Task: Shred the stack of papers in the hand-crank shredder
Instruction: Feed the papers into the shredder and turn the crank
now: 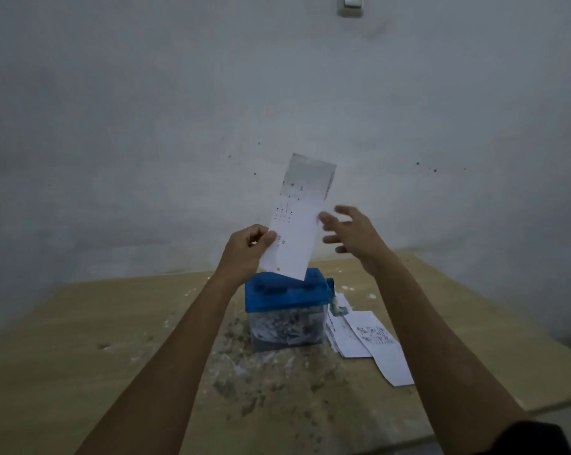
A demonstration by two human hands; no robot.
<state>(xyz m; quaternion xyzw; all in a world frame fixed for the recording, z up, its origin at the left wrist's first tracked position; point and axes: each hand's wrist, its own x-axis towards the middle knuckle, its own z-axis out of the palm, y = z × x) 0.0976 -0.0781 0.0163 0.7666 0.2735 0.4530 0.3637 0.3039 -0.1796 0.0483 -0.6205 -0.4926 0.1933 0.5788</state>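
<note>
Strip: long white printed paper strip [298,218], leaning right, lower end over blue hand-crank shredder [285,292].
Grip: left hand [248,249] pinches the strip's left edge; right hand [348,231] spread, empty, just beside it.

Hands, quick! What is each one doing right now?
Left hand: pinching the paper slip above the blue shredder.
Right hand: open, fingers spread, holding nothing.

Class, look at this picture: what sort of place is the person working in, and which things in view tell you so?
Probably a plain indoor room, perhaps at home. A bare painted wall carries a light switch, and a worn wooden table holds a small blue shredder and loose papers.
</note>
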